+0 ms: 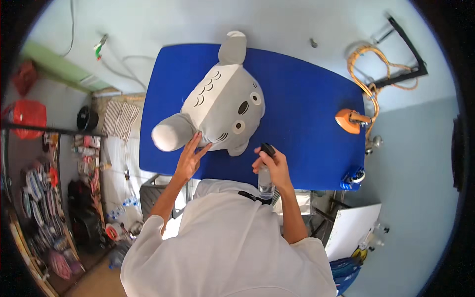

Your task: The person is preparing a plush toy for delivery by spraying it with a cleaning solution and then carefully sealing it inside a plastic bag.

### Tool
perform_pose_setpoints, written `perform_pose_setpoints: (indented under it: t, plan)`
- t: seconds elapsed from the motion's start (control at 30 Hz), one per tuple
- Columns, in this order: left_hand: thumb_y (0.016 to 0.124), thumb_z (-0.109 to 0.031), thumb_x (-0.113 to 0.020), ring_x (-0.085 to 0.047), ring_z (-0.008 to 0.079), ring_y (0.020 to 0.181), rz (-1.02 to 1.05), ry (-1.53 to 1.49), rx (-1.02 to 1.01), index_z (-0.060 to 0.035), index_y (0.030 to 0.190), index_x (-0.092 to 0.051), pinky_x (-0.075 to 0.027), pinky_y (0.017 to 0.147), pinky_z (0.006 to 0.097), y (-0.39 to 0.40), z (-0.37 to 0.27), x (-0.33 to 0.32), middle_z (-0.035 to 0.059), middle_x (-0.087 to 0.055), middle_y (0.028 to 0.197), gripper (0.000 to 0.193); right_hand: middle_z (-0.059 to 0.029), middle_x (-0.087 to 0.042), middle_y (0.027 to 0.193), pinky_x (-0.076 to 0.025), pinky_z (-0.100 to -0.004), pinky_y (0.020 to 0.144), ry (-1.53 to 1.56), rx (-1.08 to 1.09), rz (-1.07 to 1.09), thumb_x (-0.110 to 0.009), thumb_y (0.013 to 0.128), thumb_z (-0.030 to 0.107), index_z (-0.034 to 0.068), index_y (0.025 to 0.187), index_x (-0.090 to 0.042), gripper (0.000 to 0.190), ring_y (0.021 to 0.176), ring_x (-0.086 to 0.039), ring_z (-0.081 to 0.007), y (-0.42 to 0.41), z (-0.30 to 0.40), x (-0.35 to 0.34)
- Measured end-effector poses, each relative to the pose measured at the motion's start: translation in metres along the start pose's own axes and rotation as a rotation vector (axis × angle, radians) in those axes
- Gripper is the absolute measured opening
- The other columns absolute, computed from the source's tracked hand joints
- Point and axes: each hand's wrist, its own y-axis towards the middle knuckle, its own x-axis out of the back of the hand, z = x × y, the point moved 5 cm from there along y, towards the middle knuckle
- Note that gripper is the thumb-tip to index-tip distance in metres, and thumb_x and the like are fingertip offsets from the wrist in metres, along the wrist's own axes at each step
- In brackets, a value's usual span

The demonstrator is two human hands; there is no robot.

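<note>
A large grey and white plush toy with a stitched face lies on its side across a blue-covered table. My left hand rests with fingers spread on the plush, beside its lower limb with the white end. Near the table's front edge, to the right of the plush, my right hand grips a clear spray bottle by its black spray head. The bottle holds clear liquid and stands upright, close to my waist.
An orange iron with its cord lies at the table's right edge. A blue tape dispenser sits at the front right corner. A black wall bracket carries coiled orange cord or hose. A grey plastic chair stands at the front left.
</note>
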Motion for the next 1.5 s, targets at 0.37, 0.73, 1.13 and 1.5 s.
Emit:
perform_pose_setpoints:
  t: [0.37, 0.73, 1.13, 1.5]
  plan:
    - [0.071, 0.005, -0.06, -0.053, 0.032, 0.103, -0.316, -0.243, 0.495, -0.0079, 0.102, -0.066, -0.043, 0.09, 0.0436, -0.1, 0.003, -0.027, 0.012, -0.054, 0.107, 0.035, -0.0071, -0.066, 0.072, -0.053, -0.0257, 0.057, -0.521, 0.287, 0.274, -0.067, 0.092, 0.017, -0.006, 0.089, -0.063, 0.023, 0.062, -0.064, -0.0105, 0.047, -0.012, -0.117]
    - [0.101, -0.027, -0.042, -0.061, 0.0127, 0.091, -0.975, -1.168, 1.098, -0.0016, 0.118, -0.061, -0.05, 0.073, 0.0327, -0.107, 0.122, -0.049, 0.0098, -0.064, 0.112, 0.036, -0.0099, -0.064, 0.07, -0.051, -0.0293, 0.057, -0.216, -0.015, 0.033, -0.058, 0.096, 0.035, 0.001, 0.096, -0.061, 0.035, 0.058, -0.062, -0.0163, 0.146, 0.039, -0.066]
    - [0.094, -0.036, -0.059, -0.054, 0.0245, 0.123, 0.13, -1.651, 0.688, -0.0066, 0.141, -0.042, -0.045, 0.104, 0.0427, -0.017, 0.164, -0.021, 0.0119, -0.052, 0.136, 0.058, -0.0109, -0.064, 0.071, -0.051, -0.0307, 0.057, -0.004, 0.135, -0.202, -0.053, 0.099, 0.036, 0.001, 0.094, -0.06, 0.036, 0.059, -0.061, -0.0178, 0.146, 0.066, -0.019]
    - [0.096, -0.03, -0.063, -0.057, 0.0126, 0.098, 0.115, -1.456, 0.658, -0.0068, 0.118, -0.045, -0.049, 0.084, 0.0296, 0.062, -0.039, -0.001, 0.0054, -0.056, 0.108, 0.037, -0.0109, -0.061, 0.069, -0.052, -0.0328, 0.054, 0.032, 0.151, -0.133, -0.055, 0.094, 0.036, 0.0, 0.098, -0.059, 0.037, 0.058, -0.061, -0.0205, -0.014, 0.071, 0.022]
